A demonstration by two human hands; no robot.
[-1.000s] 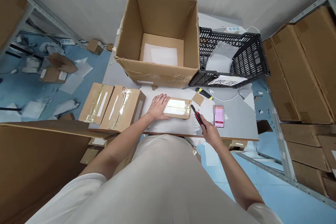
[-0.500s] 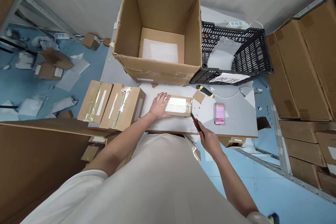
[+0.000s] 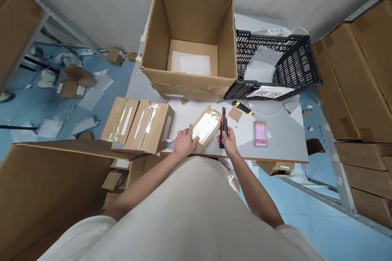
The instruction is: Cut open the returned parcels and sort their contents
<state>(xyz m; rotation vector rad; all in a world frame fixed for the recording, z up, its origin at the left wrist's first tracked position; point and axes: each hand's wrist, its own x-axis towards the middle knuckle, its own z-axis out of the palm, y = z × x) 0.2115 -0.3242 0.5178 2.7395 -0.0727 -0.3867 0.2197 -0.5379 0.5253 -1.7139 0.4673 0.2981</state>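
Surface is carrying everything I'm minding from here. At its far side a big open carton is standing, and a black crate is sitting just beside it on the right. On the left, two taped boxes are standing side by side.

The small box is lying on a slant near the front edge, its white labels and shiny tape facing up. My left hand is resting at its near left corner, fingers slightly apart along the side, thumb over the top; whether they're truly gripping, I cannot tell. My right hand is hanging just beside the box's right side, its fingers wrapping around a red-and-black knife that is pointing away from the body. How much blade is showing, I'm not making out.

Right of that, a phone is lying near a yellow-and-black tool and a cardboard scrap.

The knife is worrying me most: with the left fingers possibly only resting, the box could be twisting under pressure, sending the blade skidding over slick tape towards them. Being so near the front edge, the box could also be tipping off if pushed bodyward.
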